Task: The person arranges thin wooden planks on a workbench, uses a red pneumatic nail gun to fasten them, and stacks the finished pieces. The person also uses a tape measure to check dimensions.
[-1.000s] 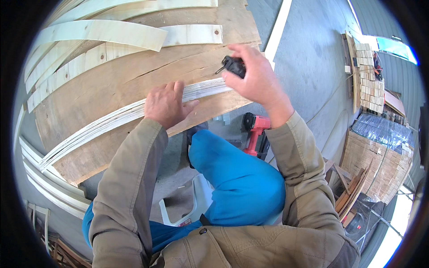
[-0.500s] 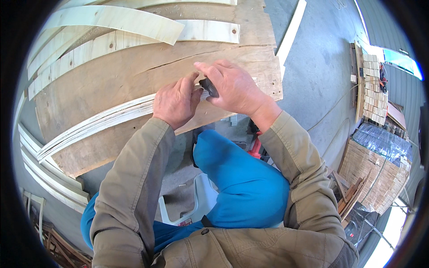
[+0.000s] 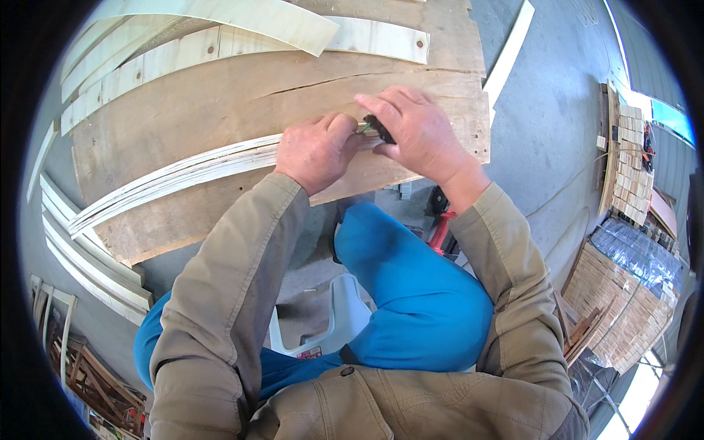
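Note:
My left hand (image 3: pixel 317 149) presses down on the end of a bundle of thin pale wood strips (image 3: pixel 169 180) that lies across a worn plywood board (image 3: pixel 220 103). My right hand (image 3: pixel 418 132) is closed on a small black tool (image 3: pixel 379 128), held right against my left hand at the end of the strips. Both hands touch each other over the board's near right part. What the tool's tip does is hidden by my fingers.
More pale curved strips (image 3: pixel 220 22) lie on the board's far side and stacked on the floor at left (image 3: pixel 88 257). A red and black power drill (image 3: pixel 442 220) lies on the grey floor behind my blue-trousered knee. A white stool (image 3: pixel 345 315) is under me. Stacks of small wood pieces (image 3: pixel 631 286) stand at right.
My right hand with the black tool has come left from the board's right edge to meet my left hand. My left hand has stayed on the strips.

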Demonstrator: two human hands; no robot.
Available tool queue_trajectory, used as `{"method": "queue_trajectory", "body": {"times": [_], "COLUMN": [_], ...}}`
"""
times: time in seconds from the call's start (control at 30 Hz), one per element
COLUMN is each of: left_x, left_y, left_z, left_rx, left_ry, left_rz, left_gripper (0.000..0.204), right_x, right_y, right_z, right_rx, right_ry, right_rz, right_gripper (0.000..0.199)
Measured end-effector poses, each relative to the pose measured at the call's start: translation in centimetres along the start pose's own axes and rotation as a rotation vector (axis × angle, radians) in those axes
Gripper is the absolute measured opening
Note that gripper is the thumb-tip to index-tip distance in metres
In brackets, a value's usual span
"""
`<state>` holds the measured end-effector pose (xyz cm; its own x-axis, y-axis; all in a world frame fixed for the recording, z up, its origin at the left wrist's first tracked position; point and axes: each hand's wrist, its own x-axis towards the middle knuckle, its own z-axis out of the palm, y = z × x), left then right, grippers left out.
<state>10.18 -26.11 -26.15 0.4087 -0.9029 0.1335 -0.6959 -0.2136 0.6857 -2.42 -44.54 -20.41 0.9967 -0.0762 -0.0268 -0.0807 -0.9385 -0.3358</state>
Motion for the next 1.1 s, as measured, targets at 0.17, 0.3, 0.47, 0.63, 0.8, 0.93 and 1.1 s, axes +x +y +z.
{"method": "queue_trajectory", "body": {"times": [0.17, 0.3, 0.47, 0.63, 0.8, 0.93, 1.1], "left_x": [0.0, 0.0, 0.0, 0.2, 0.5, 0.4, 0.7], "left_y": [0.1, 0.1, 0.3, 0.8, 0.8, 0.7, 0.9], "left_z": [0.0, 0.2, 0.2, -0.1, 0.2, 0.1, 0.3], "left_rx": [0.027, 0.007, 0.038, 0.114, 0.194, 0.195, 0.226], "left_ry": [-0.004, 0.013, -0.006, -0.052, -0.166, -0.146, -0.139], "left_rz": [0.005, 0.008, 0.007, -0.030, -0.002, 0.052, 0.059], "left_gripper": [0.014, 0.014, 0.020, 0.041, 0.047, 0.046, 0.042], "right_x": [-2.2, -5.5, -9.3, -13.4, -18.5, -19.9, -18.3], "right_y": [3.8, 6.4, 6.9, 7.4, 6.1, 1.8, -0.5], "right_z": [-3.2, -6.4, -7.7, -7.7, -8.4, -7.0, -6.3], "right_rx": [-0.156, -0.334, -0.422, -0.289, 0.318, 0.828, 1.016], "right_ry": [0.041, -0.013, -0.168, -0.096, -0.167, -0.049, -0.130], "right_rz": [0.184, 0.363, 0.505, 0.678, 0.919, 0.962, 0.857], "right_gripper": [0.050, 0.029, 0.014, 0.013, 0.016, 0.018, 0.020]}}
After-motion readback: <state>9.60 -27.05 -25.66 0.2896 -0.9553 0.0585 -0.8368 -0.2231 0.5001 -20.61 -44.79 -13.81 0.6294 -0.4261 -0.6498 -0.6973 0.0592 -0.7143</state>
